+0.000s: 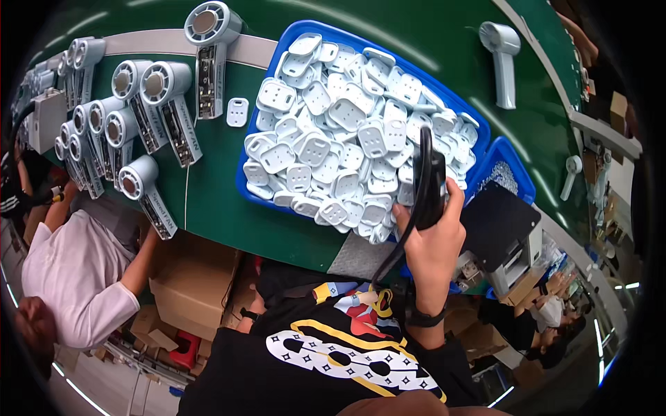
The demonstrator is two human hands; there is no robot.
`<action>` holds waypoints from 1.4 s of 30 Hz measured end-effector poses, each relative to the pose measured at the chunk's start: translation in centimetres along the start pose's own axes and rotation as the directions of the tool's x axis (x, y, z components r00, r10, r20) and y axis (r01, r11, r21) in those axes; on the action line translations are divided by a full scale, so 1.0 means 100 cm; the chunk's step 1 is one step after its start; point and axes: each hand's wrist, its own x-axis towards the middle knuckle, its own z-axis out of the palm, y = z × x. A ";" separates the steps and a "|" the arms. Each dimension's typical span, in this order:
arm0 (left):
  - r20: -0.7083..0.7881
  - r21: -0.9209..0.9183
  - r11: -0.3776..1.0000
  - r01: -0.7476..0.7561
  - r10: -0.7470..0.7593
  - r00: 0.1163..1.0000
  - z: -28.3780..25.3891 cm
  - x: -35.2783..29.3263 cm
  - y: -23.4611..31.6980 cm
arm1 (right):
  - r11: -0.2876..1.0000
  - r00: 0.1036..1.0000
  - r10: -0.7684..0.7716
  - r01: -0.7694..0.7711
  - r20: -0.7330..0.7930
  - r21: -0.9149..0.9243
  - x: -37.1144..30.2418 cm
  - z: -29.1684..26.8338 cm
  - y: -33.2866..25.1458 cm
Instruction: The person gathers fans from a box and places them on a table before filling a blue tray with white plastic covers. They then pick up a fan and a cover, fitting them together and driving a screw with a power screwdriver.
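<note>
My right hand (436,239) is closed around a black corded electric screwdriver (431,184), held over the near right part of a large blue bin (361,29). Its tip is hidden, and its cord curves down towards my lap. Heaped in the bin are many pale, rounded plastic covers (333,149) with small holes. A single cover (237,112) lies on the table left of the bin. Low by my lap, below the table edge, is my left hand (257,302), a black band at its wrist; its fingers are hidden.
Pale handheld fans (170,104) with exposed circuit boards lie at the left; another fan (499,62) lies far right. A small blue bin (522,156) holds tiny metal parts beside a black-topped device (501,225). A co-worker (87,267) sits left, near a cardboard box (191,284).
</note>
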 end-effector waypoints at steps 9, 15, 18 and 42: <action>-0.144 0.300 0.942 -0.151 0.201 0.969 0.031 -0.021 0.001 | 0.905 0.916 0.213 -0.316 0.339 0.285 0.041 -0.028 -0.001; -0.233 0.637 0.714 -0.291 0.538 0.810 0.002 -0.039 -0.014 | 0.751 0.942 0.179 -0.318 0.285 0.579 0.009 -0.055 0.008; -0.234 0.814 0.509 -0.279 0.727 0.645 -0.033 -0.017 -0.025 | 0.692 0.954 0.006 -0.221 0.301 0.687 -0.007 -0.069 0.017; -0.015 0.002 0.375 -0.927 0.927 0.375 -0.015 -0.214 0.235 | 0.305 0.978 -0.189 -0.028 0.089 0.952 -0.251 -0.101 0.122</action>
